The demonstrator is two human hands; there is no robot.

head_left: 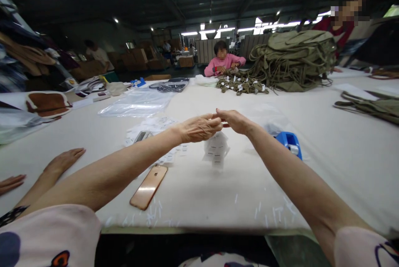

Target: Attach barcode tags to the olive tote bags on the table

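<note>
Above the table's (327,163) middle, a bunch of white tags (216,150) hung from the left hand (199,128) and right hand (234,120), both pinched shut on it; a phone (149,186) lay near left, a blue tape dispenser (289,142) right.

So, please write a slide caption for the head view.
Left hand and right hand meet fingertip to fingertip above small white tags on a white table.

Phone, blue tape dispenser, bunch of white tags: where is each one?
phone (149,186): head view, middle of its rose-gold back.
blue tape dispenser (289,141): head view, blue body.
bunch of white tags (216,149): head view, centre of the bunch.
</note>
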